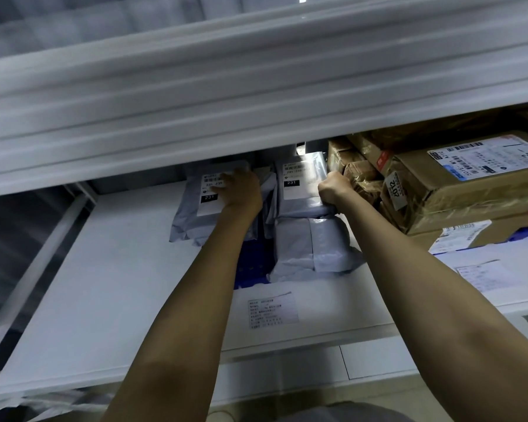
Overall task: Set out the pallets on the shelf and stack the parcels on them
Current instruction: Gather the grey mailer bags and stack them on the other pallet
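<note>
Left grey parcel (pixel 192 214) lies centre frame under the left hand (pixel 241 187), fingers straight, flat on its label. Right grey parcel (pixel 299 190) tops a stack, its right edge clamped in the right hand (pixel 333 188), fingers curled. Blue pallet (pixel 252 263) shows between the parcels. Cardboard boxes (pixel 457 190) sit just right.

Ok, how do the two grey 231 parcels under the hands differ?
The left parcel lies flat under the left hand, fingers covering part of its label; the right parcel is gripped at its right edge by the right hand, label fully showing. The right parcel tops a third parcel; the left parcel seems lower. Both are grey bags labelled 231.
</note>
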A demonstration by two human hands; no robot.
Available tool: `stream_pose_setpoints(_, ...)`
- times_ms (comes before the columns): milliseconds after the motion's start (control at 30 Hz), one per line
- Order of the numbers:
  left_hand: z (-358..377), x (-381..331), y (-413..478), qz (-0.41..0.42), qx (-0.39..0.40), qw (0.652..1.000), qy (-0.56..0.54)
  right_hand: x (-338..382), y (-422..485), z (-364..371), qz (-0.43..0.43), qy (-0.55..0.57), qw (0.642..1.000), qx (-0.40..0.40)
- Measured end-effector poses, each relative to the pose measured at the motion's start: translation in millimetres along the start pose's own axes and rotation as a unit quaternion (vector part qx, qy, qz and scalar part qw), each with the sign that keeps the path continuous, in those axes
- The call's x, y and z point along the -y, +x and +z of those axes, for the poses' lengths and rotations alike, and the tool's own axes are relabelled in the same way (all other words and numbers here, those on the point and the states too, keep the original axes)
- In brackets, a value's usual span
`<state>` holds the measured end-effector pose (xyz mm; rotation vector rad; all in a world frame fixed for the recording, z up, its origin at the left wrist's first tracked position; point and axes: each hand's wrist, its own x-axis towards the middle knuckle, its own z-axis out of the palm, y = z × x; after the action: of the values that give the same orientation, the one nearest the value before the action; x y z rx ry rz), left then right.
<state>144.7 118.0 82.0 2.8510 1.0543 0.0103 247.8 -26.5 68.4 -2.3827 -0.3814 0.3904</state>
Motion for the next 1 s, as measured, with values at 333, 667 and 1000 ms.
stream_pose_setpoints(333,-14.6,7.5,10.7,-0.041,-0.026,0.988,-0.149,2.1,1.4,5.6,-0.017,0.002,0.999,0.039)
stream_pose_setpoints(667,-15.8,-10.1,-1.3,-0.052,-0.021,0.984,-0.167,3.6,-1.2,9.9,-0.040,-0.027,0.999,-0.024)
stream_pose_setpoints(1000,-19.8,62.3,-26.5,-0.079,-0.093,0.963,-0.241,37.7,-29.5,6.6,-0.155,0.027,0.982,-0.102)
